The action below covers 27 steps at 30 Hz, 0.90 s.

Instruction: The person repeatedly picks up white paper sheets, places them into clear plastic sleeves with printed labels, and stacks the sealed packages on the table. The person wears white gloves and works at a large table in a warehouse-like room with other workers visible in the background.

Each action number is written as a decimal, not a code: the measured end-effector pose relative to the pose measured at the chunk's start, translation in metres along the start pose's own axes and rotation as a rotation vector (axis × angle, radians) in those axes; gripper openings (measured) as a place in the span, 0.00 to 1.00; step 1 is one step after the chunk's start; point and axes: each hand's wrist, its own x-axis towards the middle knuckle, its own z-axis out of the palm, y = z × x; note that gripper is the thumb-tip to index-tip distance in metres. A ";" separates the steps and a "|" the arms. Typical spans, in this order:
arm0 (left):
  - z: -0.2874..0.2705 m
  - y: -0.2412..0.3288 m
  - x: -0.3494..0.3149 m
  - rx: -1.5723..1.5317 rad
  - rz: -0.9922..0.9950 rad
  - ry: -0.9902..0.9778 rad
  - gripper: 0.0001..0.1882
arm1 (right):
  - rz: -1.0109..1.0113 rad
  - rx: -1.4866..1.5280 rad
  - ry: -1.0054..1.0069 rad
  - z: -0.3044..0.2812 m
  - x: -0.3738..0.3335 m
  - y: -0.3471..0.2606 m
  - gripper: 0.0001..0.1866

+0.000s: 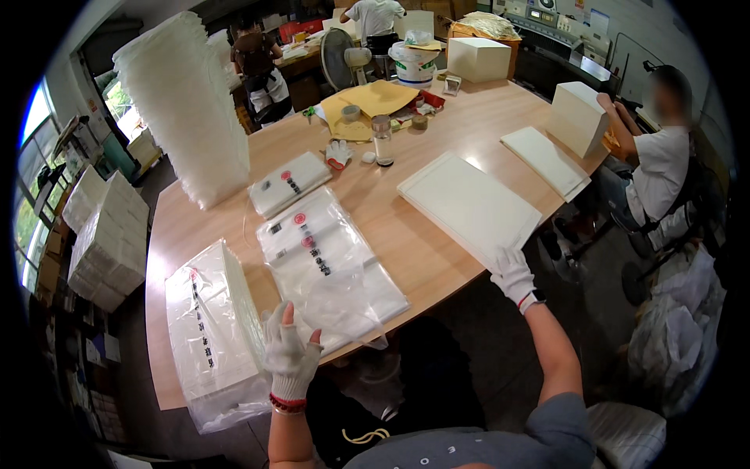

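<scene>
White knit gloves with some bare fingertips cover both my hands. My left hand (291, 356) is raised with thumb and fingers apart, holding nothing, between a plastic-wrapped block of white paper (211, 313) and a pile of flat clear plastic bags (328, 266). The bags carry red and black print, and a loose film lies over their near end. At the table's near right edge, my right hand (512, 275) is closed at the near corner of a flat stack of white paper (469, 205). Part of its grip is hidden.
On the table (211, 227) lie a folded bag bundle (291, 184), a spare glove (338, 155), a glass jar (382, 142) and yellow paper (367, 105). A thinner paper stack (547, 162) and a tall block (578, 119) sit right, near a seated person (660, 164).
</scene>
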 end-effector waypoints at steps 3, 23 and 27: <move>-0.014 0.027 -0.006 -0.156 -0.047 -0.006 0.30 | -0.036 0.065 -0.002 0.005 0.006 0.031 0.31; 0.134 0.098 -0.041 -1.175 -0.675 -1.040 0.29 | 0.599 1.471 -0.287 -0.015 -0.082 -0.026 0.24; 0.100 0.142 -0.064 -0.377 -0.199 -0.804 0.39 | 0.721 1.673 0.063 -0.025 -0.090 -0.159 0.28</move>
